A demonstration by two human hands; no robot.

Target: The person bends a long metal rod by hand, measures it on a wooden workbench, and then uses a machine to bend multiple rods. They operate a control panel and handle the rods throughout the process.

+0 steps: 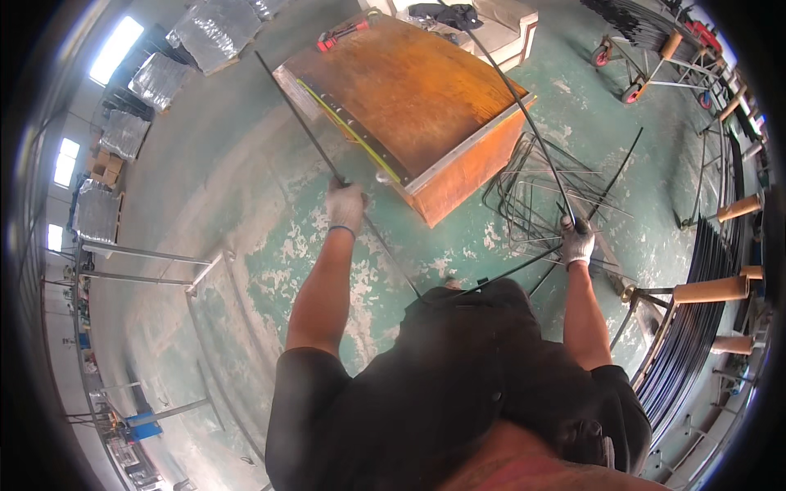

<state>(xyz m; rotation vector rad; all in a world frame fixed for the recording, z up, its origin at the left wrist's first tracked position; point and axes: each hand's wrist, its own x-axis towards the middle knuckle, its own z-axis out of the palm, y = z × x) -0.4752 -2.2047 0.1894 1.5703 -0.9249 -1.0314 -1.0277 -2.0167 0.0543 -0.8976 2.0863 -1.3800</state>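
While left fingers (347,196) and right fingers (580,236) clasp dark rods (303,123), brown worktable (417,90) ahead, bent wires (506,193) beside it

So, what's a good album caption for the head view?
Left hand and right hand, both gloved, grip lengths of dark rod near an orange-brown table.

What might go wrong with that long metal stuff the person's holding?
The long rod in the left hand might swing and knock the red tool off the wooden table. The right hand grips dark metal beside bent bars on the floor; it could snag, or a foot might trip.
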